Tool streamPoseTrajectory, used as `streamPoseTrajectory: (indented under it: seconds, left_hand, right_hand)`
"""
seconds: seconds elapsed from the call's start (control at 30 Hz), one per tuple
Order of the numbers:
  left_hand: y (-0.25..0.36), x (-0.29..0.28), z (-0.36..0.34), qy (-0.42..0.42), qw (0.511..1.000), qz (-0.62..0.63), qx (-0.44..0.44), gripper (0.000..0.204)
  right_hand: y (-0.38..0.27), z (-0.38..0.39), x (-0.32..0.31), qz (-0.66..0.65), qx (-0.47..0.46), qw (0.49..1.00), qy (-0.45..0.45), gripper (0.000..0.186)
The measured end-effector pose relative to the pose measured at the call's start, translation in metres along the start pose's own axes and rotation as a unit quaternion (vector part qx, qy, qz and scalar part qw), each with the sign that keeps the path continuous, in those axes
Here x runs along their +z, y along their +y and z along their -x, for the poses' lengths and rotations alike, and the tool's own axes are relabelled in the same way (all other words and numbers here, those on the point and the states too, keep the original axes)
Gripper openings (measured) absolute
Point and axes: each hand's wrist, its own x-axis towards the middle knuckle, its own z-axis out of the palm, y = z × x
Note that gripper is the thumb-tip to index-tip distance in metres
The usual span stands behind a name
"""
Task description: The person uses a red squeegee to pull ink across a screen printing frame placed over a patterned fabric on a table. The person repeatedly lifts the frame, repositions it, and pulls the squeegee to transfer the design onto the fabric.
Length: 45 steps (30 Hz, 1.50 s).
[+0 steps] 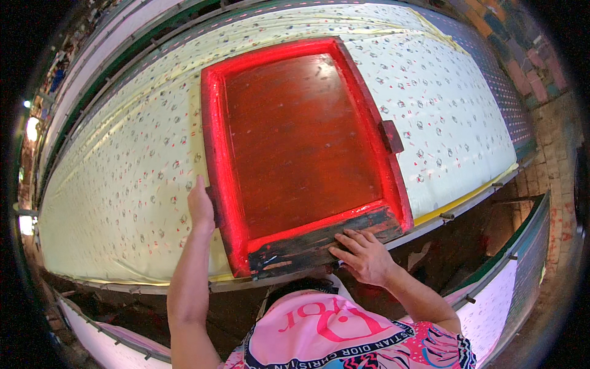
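Pressing unevenly on the dark near end (295, 257) might skew the red-rimmed screen (301, 141), which lies on the printed cloth (141, 184), and smudge it. The right hand (369, 258) rests there, fingers loosely spread, grip unclosed; the left hand (201, 206) points away along the left side, its grip impossible to tell.

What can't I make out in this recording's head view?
All in the head view:
- Cloth beneath the frame: hidden by the frame.
- Left hand: its own back hides most fingers.
- Right hand: palm hidden by its back.
- Pink top: cut off by the lower edge.
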Motion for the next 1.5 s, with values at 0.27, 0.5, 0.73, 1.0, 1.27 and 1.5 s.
streamPoseTrajectory:
  seconds: [0.27,0.5,0.73,1.0,1.27,1.5]
  left_hand:
    - [0.012,0.008,0.015,0.059,0.984,-0.163,0.03,0.078]
    - [0.019,0.005,0.013,0.058,0.98,-0.179,0.057,0.073]
    - [0.012,0.004,0.015,0.072,0.976,-0.139,0.151,0.066]
    - [0.003,0.006,0.008,0.018,0.985,-0.138,0.107,0.065]
    - [-0.004,0.006,-0.002,0.014,0.983,-0.141,0.116,0.065]
    - [0.004,0.009,0.009,0.042,0.985,-0.138,0.098,0.061]
  right_hand:
    - [-0.003,-0.021,0.001,0.104,-0.029,0.993,0.04,0.051]
    - [-0.031,-0.1,-0.005,0.102,0.036,0.989,-0.101,0.047]
    - [-0.06,-0.095,-0.021,0.089,0.093,0.985,-0.119,0.046]
    - [-0.056,-0.068,0.019,0.137,0.042,0.989,-0.031,0.06]
    - [-0.002,-0.145,0.03,0.184,0.025,0.982,0.028,0.066]
    - [0.073,-0.264,0.011,0.191,0.03,0.98,0.044,0.053]
